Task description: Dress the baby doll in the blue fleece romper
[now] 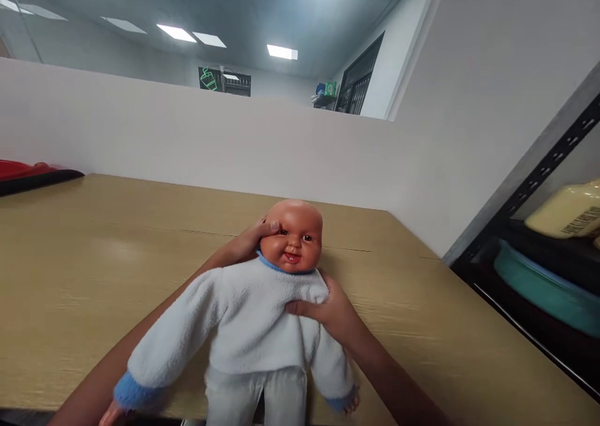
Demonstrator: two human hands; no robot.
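Observation:
A baby doll (262,326) in a white fleece top with blue cuffs and collar, plus pale trousers, lies face up over the wooden table, its legs toward me. My left hand (262,232) is wrapped round the side and back of the doll's head, thumb on its cheek near the eye; the other fingers are hidden behind. My right hand (325,307) grips the doll's body under its arm, thumb across the chest, with the remaining fingers out of sight behind the top. The doll's arms hang out to both sides.
The wooden table (117,238) meets a low white wall (210,142) at the back. A red item (23,168) on a black edge is at far left. On the right, a black shelf rack (539,170) holds a teal basin (539,282) and a yellowish package (567,210).

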